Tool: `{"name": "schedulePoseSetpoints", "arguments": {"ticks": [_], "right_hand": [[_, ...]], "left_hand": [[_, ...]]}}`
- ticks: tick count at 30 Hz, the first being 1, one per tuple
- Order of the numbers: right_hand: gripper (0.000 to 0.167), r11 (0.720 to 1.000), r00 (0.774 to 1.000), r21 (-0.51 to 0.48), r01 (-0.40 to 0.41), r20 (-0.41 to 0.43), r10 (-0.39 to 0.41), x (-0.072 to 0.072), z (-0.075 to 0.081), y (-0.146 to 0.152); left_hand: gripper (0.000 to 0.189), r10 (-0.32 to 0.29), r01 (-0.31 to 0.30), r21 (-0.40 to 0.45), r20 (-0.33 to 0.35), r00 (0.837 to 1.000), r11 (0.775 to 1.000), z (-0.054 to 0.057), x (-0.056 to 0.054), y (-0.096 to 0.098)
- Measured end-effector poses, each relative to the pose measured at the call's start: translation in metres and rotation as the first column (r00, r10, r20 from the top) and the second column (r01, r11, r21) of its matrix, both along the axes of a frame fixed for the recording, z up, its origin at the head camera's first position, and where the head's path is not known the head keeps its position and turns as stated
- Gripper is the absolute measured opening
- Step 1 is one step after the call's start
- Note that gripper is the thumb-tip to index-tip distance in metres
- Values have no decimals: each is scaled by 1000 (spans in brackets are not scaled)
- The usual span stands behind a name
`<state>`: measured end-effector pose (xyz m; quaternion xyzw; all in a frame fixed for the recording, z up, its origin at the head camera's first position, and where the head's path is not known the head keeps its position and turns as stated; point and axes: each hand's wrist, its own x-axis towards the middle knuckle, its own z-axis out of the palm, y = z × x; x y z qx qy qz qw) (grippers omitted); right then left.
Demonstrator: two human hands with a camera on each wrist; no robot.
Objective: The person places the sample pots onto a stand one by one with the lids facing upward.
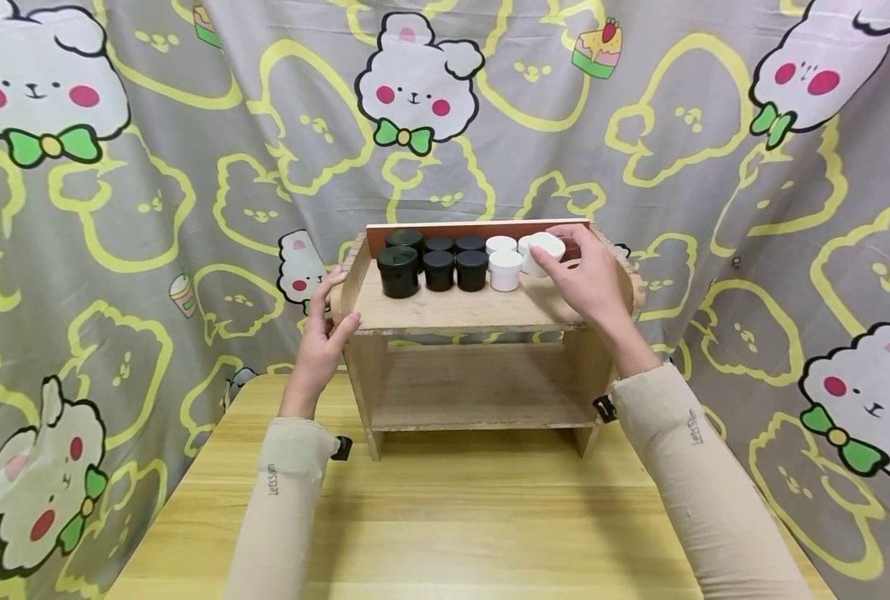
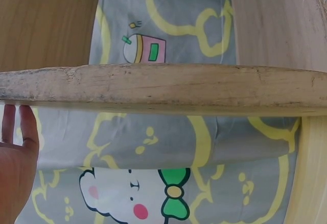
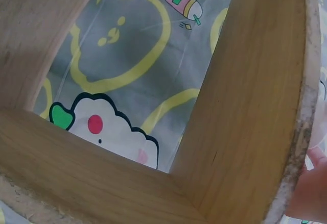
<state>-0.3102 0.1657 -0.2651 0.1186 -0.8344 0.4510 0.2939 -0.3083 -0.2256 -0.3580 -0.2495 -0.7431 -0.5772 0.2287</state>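
On the top board of a small wooden shelf stand black lidded jars and white lidded jars in two rows, black at left, white at right. My right hand pinches a white jar between thumb and fingers at the right end, overlapping another white jar behind it. My left hand rests at the shelf's left side panel, thumb in front and fingers round the outer edge. In the left wrist view, fingertips touch a board's edge. The right wrist view shows mostly shelf boards, with the hand at the far right.
The shelf stands on a wood-grain table and has a lower board between its side panels. A reddish-brown back strip runs behind the jars. A patterned grey curtain hangs close behind and at both sides.
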Motion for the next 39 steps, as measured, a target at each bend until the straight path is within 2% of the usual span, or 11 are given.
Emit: {"name": "schedulePoseSetpoints", "arguments": {"ticks": [7, 14, 22, 32, 33, 39], "right_hand": [[48, 1000, 1000, 25, 2, 11, -2, -4, -2, 4], [49, 998, 999, 68, -2, 48, -1, -9, -9, 7], [50, 997, 998, 76, -3, 65, -2, -14, -12, 6], [53, 996, 993, 92, 5, 120, -16, -14, -13, 4], [53, 996, 992, 94, 3, 125, -15, -13, -13, 4], [51, 995, 992, 98, 13, 126, -25, -13, -14, 3]], "left_hand": [[61, -2, 2, 7, -8, 1000, 1000, 1, 0, 0], [62, 29, -28, -9, 22, 999, 1000, 2, 1, 2], [62, 27, -27, -4, 21, 999, 1000, 1, 1, 2], [61, 14, -14, 5, -7, 1000, 1000, 1, 1, 1], [61, 14, -14, 3, -6, 1000, 1000, 3, 5, 2], [60, 9, -9, 3, -8, 1000, 1000, 3, 6, 3]]}}
